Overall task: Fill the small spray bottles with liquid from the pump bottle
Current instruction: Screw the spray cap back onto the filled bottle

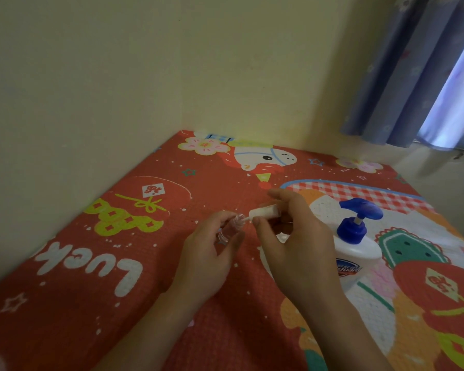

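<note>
Above red mat [91, 303], curled fingers [235, 241] seemingly grip spray bottle [229, 227].

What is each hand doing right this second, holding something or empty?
Left hand: grips a small clear spray bottle, open at the neck.
Right hand: pinches a small white applicator tube, tip at the bottle's mouth.

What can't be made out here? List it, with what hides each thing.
Head view only:
- Small spray bottle: its liquid level, hidden by the left hand gripping it.
- White syringe-like piece: its rear end, covered by the right hand pinching it.
- Pump bottle: its label is blurred, and the right wrist hides its lower left side.
</note>
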The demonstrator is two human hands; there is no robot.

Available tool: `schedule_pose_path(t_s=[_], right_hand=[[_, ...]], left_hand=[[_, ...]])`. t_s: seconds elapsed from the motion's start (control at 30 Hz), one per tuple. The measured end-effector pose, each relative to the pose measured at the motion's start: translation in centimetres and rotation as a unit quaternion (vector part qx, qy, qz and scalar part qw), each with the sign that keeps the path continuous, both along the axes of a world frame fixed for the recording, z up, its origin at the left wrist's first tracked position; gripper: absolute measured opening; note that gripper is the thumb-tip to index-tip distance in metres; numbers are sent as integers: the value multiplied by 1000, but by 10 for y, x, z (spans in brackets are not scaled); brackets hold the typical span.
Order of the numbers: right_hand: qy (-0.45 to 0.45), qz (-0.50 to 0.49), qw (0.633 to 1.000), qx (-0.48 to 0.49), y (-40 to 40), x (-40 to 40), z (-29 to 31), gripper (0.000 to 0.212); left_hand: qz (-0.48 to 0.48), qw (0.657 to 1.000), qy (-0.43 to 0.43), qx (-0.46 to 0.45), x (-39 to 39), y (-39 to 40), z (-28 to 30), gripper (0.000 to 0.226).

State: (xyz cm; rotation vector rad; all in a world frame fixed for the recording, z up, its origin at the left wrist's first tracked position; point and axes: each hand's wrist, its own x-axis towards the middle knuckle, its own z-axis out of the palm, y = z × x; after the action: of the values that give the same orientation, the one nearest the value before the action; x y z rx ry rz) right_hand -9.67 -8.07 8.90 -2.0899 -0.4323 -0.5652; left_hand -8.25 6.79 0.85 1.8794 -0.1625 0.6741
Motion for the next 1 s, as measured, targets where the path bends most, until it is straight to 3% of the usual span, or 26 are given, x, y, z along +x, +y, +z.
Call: schedule_pose_path(t_s=[0.73, 1.0], right_hand=[[-18, 19, 992, -126, -3, 8, -10, 41], [-18, -34, 994, -99, 4, 10, -15, 13]], left_hand=[[-6, 999, -14, 32, -7, -7, 0, 29], [-12, 999, -3, 53, -8, -8, 0, 26]])
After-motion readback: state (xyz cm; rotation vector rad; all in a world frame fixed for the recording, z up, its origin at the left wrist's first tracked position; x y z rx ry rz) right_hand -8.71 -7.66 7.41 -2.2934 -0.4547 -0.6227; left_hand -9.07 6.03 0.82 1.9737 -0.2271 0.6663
